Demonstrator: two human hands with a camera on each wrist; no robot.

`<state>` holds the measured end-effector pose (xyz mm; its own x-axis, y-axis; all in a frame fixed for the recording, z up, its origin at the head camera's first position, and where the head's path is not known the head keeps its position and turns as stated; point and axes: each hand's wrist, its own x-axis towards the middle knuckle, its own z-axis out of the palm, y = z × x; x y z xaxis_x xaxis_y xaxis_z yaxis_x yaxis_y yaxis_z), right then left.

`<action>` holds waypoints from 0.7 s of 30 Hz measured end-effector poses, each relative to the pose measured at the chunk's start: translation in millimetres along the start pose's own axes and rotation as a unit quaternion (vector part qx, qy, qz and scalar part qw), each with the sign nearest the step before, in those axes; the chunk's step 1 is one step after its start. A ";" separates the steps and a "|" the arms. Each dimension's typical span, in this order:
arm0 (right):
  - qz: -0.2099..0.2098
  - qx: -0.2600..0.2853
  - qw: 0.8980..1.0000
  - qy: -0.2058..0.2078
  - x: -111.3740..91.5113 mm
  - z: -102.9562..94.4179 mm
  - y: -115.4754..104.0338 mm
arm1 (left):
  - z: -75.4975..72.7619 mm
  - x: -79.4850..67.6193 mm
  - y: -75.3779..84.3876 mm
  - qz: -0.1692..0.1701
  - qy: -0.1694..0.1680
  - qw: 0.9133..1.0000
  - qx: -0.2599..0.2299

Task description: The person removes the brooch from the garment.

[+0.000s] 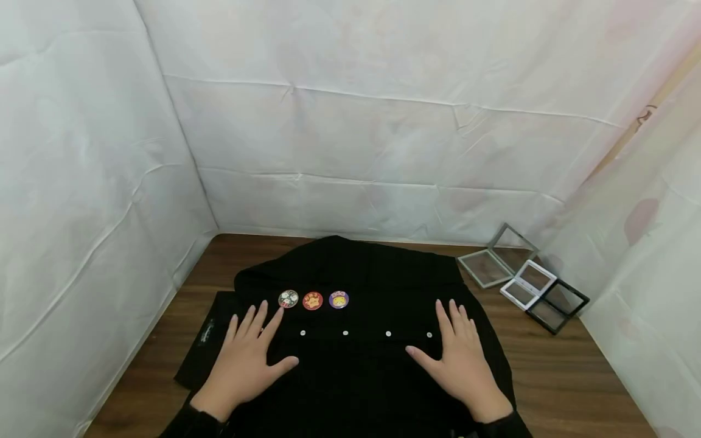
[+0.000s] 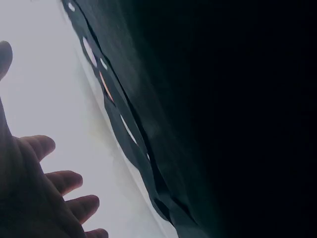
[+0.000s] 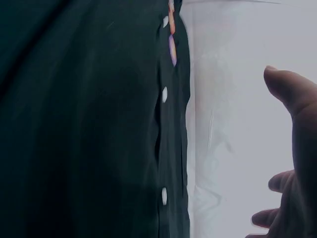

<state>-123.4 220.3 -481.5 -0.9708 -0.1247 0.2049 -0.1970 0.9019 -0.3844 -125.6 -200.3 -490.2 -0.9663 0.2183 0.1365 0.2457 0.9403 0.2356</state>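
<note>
A black buttoned shirt [image 1: 361,383] lies spread on the table, with a row of small white buttons [image 1: 345,333] running across it. Three round badges sit on it in a line: a black-and-white badge [image 1: 288,298], a red badge [image 1: 313,300] and a purple-and-yellow badge [image 1: 339,299]. My left hand [image 1: 241,359] is over the shirt's left part, fingers spread, index fingertip close to the black-and-white badge. Over the right part is my right hand [image 1: 460,359], also spread, its thumb near a button. Both wrist views show fingers raised against the white backdrop, holding nothing.
At the table's right lie folding cases or mirrors: a grey-green one [image 1: 486,268], a white one [image 1: 520,294] and a black one [image 1: 554,317]. White cloth walls [image 1: 350,140] enclose the wooden table [image 1: 564,383] at the back and both sides.
</note>
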 end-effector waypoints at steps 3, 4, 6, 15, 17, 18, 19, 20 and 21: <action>0.005 0.019 1.000 -0.021 7.4 2.4 -6.3 | 0.6 6.8 2.7 0.022 0.000 1.000 -0.002; 0.006 0.022 0.999 -0.029 9.3 3.7 -8.1 | 0.5 8.9 3.1 0.028 -0.002 1.000 -0.001; 0.005 0.027 0.998 -0.047 12.8 7.3 -11.4 | 1.2 12.4 3.3 0.037 -0.011 0.999 0.007; 0.018 0.058 0.990 -0.130 29.6 32.3 -19.8 | -5.8 36.6 1.8 0.068 -0.021 0.997 0.035; 0.013 0.053 0.988 -0.145 32.6 35.9 -22.6 | -9.9 43.6 2.3 0.074 -0.020 0.996 0.035; 0.008 0.047 0.988 -0.150 34.1 37.7 -24.1 | -11.8 47.1 2.9 0.078 -0.020 0.996 0.034; 0.003 0.041 0.987 -0.155 35.6 38.9 -26.1 | -13.4 50.4 3.5 0.081 -0.022 0.996 0.036; -0.002 0.037 0.987 -0.157 37.2 40.1 -28.1 | -14.4 53.8 4.2 0.084 -0.025 0.996 0.037; -0.007 0.031 0.987 -0.159 39.2 41.7 -30.0 | -14.8 57.1 4.9 0.086 -0.029 0.995 0.038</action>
<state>-161.2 171.1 -499.5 -0.9596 -0.2701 -0.0788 -0.2098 0.8734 -0.4396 -178.4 -187.1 -467.0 -0.9139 0.3899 0.1128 0.4031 0.9044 0.1399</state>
